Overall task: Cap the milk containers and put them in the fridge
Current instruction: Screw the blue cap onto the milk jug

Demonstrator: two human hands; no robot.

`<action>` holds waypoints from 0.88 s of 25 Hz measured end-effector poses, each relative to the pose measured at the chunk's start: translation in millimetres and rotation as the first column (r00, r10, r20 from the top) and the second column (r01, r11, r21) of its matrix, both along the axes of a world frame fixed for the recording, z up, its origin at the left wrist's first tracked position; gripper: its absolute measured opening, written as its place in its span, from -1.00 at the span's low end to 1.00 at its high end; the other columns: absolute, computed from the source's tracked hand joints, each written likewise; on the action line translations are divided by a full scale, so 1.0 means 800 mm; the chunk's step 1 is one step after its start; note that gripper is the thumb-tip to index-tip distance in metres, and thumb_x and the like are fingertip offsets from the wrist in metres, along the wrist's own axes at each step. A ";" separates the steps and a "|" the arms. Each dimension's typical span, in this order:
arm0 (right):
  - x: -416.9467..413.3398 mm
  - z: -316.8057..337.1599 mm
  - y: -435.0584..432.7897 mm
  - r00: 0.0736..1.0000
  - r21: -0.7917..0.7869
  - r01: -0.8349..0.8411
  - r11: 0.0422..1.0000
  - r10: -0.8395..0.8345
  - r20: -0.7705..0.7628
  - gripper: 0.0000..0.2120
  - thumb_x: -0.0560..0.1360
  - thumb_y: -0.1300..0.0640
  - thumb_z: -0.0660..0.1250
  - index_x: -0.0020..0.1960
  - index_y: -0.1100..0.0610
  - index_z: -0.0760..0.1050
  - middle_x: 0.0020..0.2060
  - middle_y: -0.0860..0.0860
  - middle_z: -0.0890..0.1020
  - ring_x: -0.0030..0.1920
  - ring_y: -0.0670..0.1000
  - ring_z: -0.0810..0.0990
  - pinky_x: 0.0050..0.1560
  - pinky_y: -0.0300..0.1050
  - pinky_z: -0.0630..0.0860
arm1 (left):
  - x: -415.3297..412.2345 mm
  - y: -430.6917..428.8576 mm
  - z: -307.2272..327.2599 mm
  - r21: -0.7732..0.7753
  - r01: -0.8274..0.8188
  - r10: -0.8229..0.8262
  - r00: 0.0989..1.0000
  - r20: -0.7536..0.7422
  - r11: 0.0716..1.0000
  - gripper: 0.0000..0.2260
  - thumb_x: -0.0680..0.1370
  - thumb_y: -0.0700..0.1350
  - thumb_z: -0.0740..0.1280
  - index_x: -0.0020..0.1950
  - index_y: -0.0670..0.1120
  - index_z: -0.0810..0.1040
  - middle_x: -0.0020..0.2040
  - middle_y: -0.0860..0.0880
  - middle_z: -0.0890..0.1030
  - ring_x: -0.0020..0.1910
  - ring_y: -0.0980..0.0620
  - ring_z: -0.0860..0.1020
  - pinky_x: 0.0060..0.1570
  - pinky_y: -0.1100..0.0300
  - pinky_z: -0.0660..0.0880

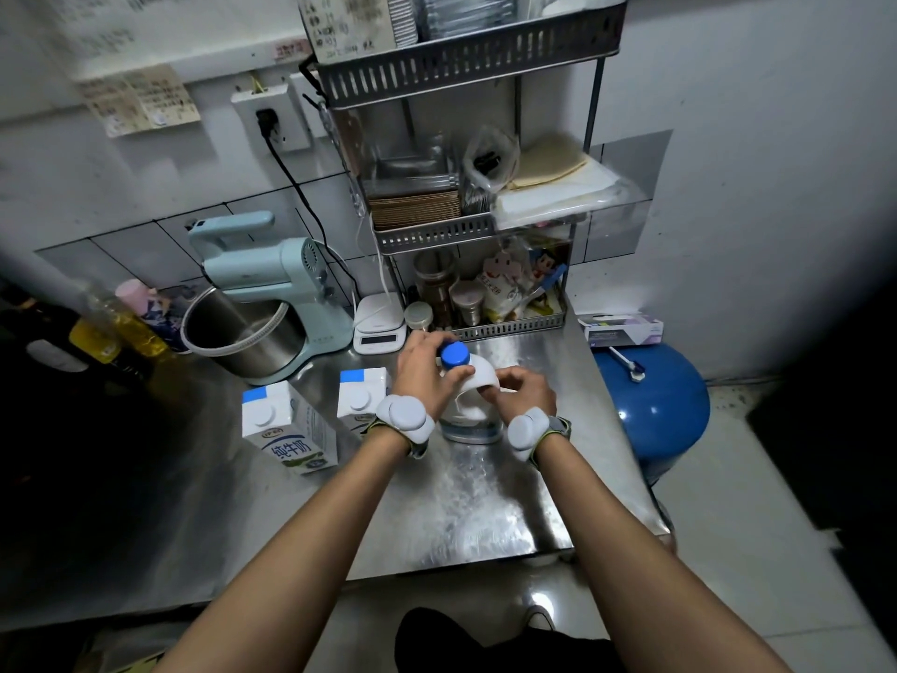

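Note:
A white plastic milk jug (478,381) stands on the steel counter (475,497) with a blue cap (455,356) on its neck. My left hand (427,369) is wrapped around the cap and neck from the left. My right hand (522,388) holds the jug's shoulder and handle side. Two white-and-blue milk cartons stand to the left, one near the counter's left part (289,432) and one right beside my left wrist (360,398). Both cartons show white round caps on top.
A pale blue stand mixer (272,293) with a steel bowl sits at the back left, a small white scale (379,323) behind the jug. A wire rack (466,225) with jars and bags fills the back. A blue barrel (655,405) stands right of the counter edge.

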State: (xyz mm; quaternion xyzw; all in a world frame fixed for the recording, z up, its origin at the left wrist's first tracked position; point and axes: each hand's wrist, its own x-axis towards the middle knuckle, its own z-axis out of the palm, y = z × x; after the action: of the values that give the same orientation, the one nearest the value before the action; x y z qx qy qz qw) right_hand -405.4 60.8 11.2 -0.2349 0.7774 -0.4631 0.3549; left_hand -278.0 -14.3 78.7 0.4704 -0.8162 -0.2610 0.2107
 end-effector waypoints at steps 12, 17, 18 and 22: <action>-0.006 -0.007 -0.004 1.000 0.014 -0.014 1.000 0.014 0.004 -0.88 0.35 0.08 0.57 -0.15 -0.05 0.66 -0.31 -0.20 0.66 -0.29 -0.29 0.56 -0.37 -0.39 0.37 | -0.012 0.003 -0.006 0.048 -0.165 0.167 0.985 -0.042 0.985 -0.45 0.28 0.18 0.57 -0.10 -0.12 0.34 -0.14 -0.08 0.50 -0.17 -0.07 0.44 -0.24 0.15 0.31; -0.008 -0.010 -0.005 1.000 0.007 -0.019 1.000 0.019 -0.010 -0.87 0.35 0.08 0.58 -0.16 -0.05 0.66 -0.34 -0.24 0.64 -0.30 -0.33 0.53 -0.50 -0.52 0.32 | -0.016 -0.004 -0.003 -0.052 -0.055 0.061 0.991 0.119 0.997 -0.48 0.36 0.18 0.52 0.01 -0.09 0.34 0.02 -0.11 0.49 -0.07 -0.09 0.43 -0.13 0.17 0.31; -0.009 -0.010 -0.005 1.000 0.006 -0.022 1.000 0.022 -0.012 -0.87 0.34 0.07 0.59 -0.17 -0.06 0.66 -0.34 -0.24 0.64 -0.30 -0.32 0.54 -0.48 -0.53 0.31 | -0.016 -0.005 -0.003 -0.060 -0.040 0.048 0.989 0.137 0.997 -0.49 0.37 0.17 0.52 0.04 -0.10 0.36 0.04 -0.11 0.49 -0.05 -0.10 0.46 -0.12 0.16 0.33; -0.012 -0.014 -0.007 0.999 0.010 -0.033 0.999 0.033 -0.004 -0.85 0.32 0.07 0.60 -0.15 -0.05 0.68 -0.25 -0.13 0.71 -0.21 -0.12 0.65 -0.19 -0.30 0.47 | -0.004 -0.001 -0.002 -0.077 0.084 -0.077 0.993 0.085 0.994 -0.52 0.41 0.10 0.52 0.20 -0.09 0.47 0.11 -0.05 0.54 0.06 0.00 0.50 0.05 0.15 0.46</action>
State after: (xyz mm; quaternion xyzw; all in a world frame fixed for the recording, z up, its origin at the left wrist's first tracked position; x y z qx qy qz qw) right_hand -414.7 54.8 0.3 -0.2468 0.7764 -0.4530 0.3620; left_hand -281.4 -15.0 77.4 0.4386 -0.8523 -0.2168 0.1849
